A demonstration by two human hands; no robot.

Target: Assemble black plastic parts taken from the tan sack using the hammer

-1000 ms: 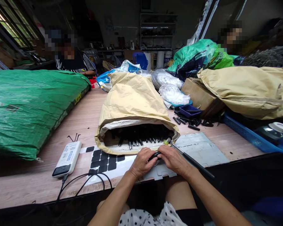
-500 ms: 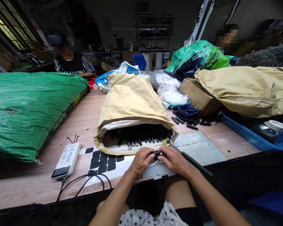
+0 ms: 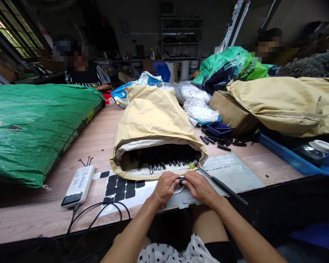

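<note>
Close to the table's front edge, my left hand and my right hand pinch a small black piece from both sides. Fingers cover most of it, so its exact kind is hidden. Just beyond my hands lies a tan sack, its mouth facing me. Several black pen-like parts with shiny tips show inside the opening. A hammer-like tool with a long black handle rests beside my right hand, its yellowish head against the sack's rim.
A green sack fills the left side, near a white power bank with cables. Black square stickers lie left of my hands. At right are loose black parts, a purple tray and a blue basket. Two people sit across.
My hands have drawn slightly closer together around the black piece, and less of it shows now. The sack and the tool have stayed in place.
</note>
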